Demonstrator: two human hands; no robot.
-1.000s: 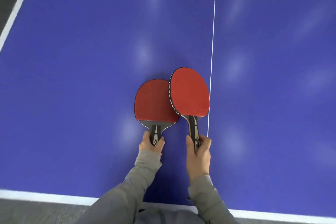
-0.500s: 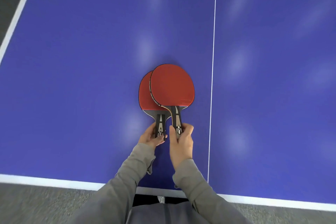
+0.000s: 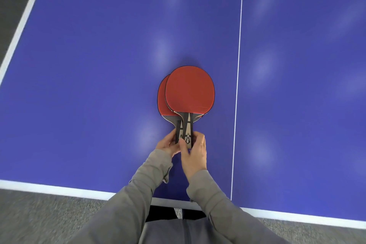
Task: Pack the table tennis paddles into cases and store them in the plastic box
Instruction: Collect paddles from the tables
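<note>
Two red-faced table tennis paddles lie stacked over the blue table. The upper paddle (image 3: pixel 190 90) covers almost all of the lower paddle (image 3: pixel 162 103), which shows only as a red sliver on the left. Their dark handles sit side by side. My left hand (image 3: pixel 167 143) grips the lower paddle's handle from the left. My right hand (image 3: pixel 195 154) holds the upper paddle's handle from the right. No case and no plastic box is in view.
The blue table tennis table (image 3: pixel 99 85) has a white centre line (image 3: pixel 237 85) just right of the paddles and a white front edge line (image 3: pixel 59 189). Grey carpet floor (image 3: pixel 39 216) lies below the edge.
The right hand has slid its paddle leftward until it lies almost fully over the left paddle. Both hands have come together at the handles.
</note>
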